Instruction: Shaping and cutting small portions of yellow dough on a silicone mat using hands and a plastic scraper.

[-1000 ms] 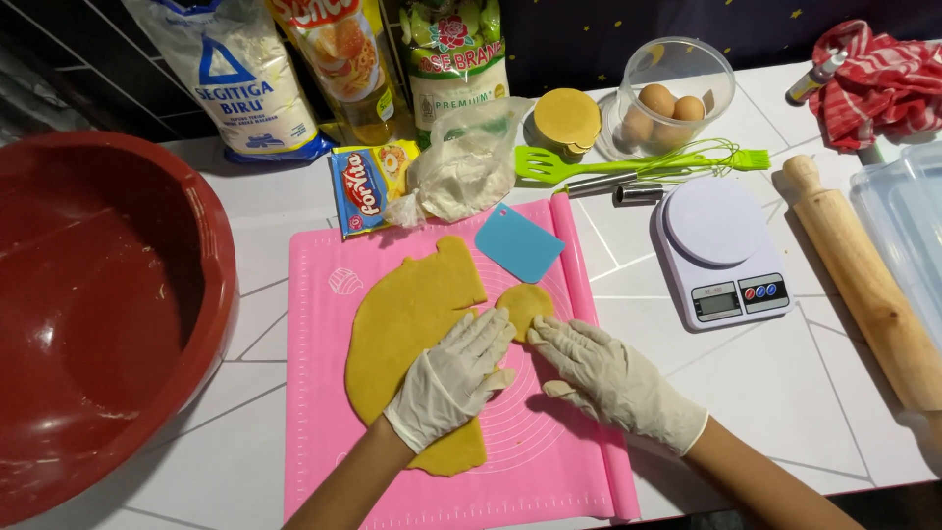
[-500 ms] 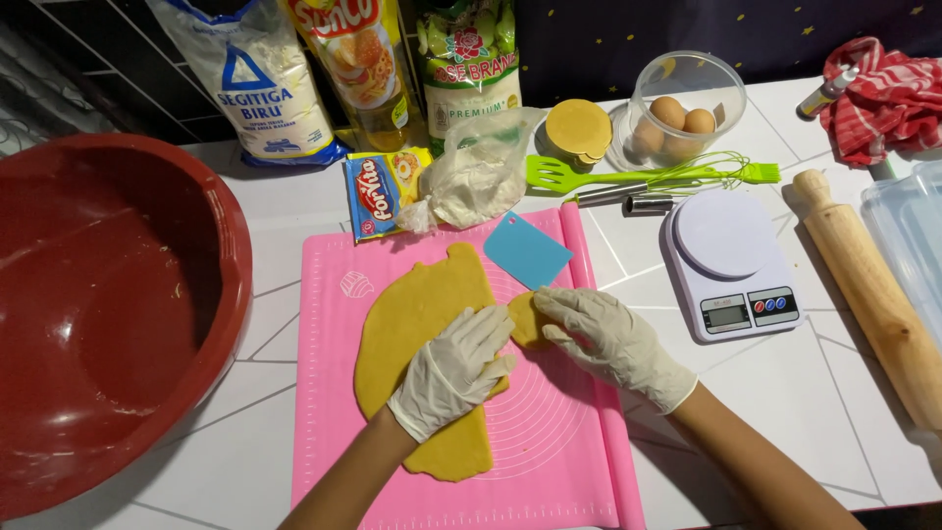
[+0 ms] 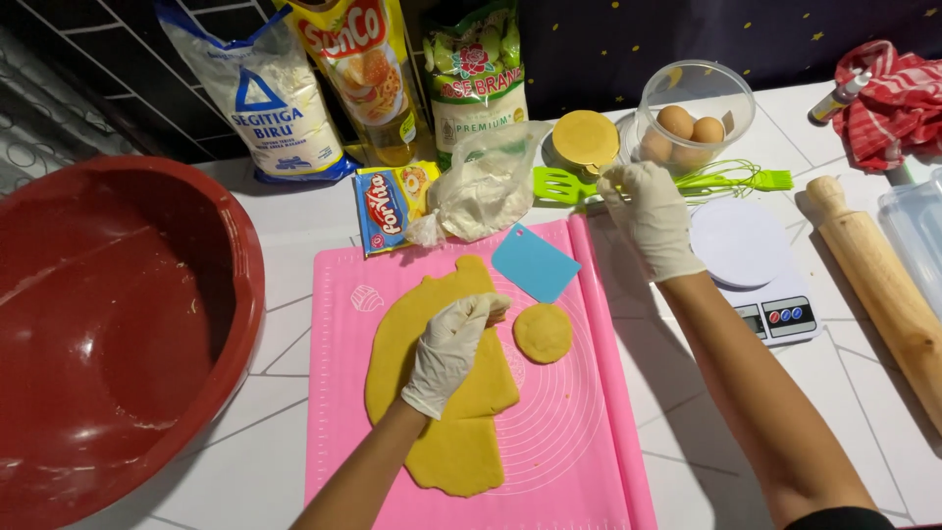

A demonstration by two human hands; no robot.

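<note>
1. Left hand [image 3: 453, 351], gloved: fingers [image 3: 481, 309] curled together, pressing on the rolled dough [image 3: 432, 393], seemingly to pin it flat on the pink mat [image 3: 579, 432].
2. Just right of those fingers lies a cut dough disc [image 3: 543, 333]; beyond it, a blue scraper [image 3: 535, 262].
3. Right hand [image 3: 648, 216], arm stretched far forward, fingers bent at the green spatula [image 3: 564, 185]; whether they clamp it I cannot tell.
4. Beside it: scale [image 3: 751, 265], egg bowl [image 3: 693, 116].
</note>
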